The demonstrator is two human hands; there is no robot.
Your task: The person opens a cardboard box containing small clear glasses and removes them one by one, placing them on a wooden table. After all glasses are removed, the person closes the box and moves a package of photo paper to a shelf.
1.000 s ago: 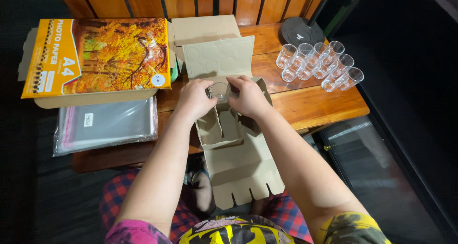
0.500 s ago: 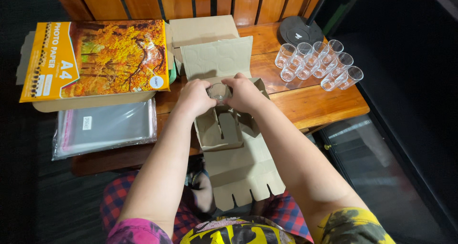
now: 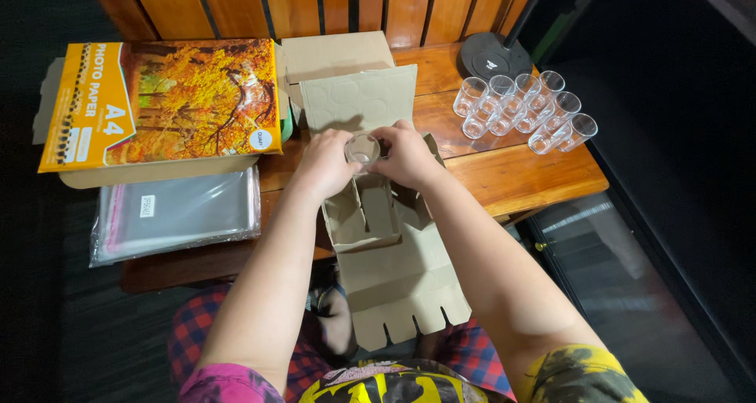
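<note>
A brown cardboard box (image 3: 394,269) with inner dividers lies open at the near edge of the wooden table (image 3: 512,174). Over its far end, my left hand (image 3: 327,163) and my right hand (image 3: 405,155) together hold a small clear glass (image 3: 363,148) between their fingertips. The glass sits just above the divided compartments. The box's lid flap (image 3: 358,100) stands open behind my hands, and its tabbed flap hangs toward my lap.
A group of several clear glasses (image 3: 524,111) stands at the table's right. A yellow pack of photo paper (image 3: 165,104) rests on a cardboard sheet at left, with a pile of clear plastic sleeves (image 3: 177,214) in front. A black round base (image 3: 496,56) sits at the back.
Both hands have lifted slightly off the box's far end, and the glass between the fingers now shows more clearly. The box has barely shifted.
</note>
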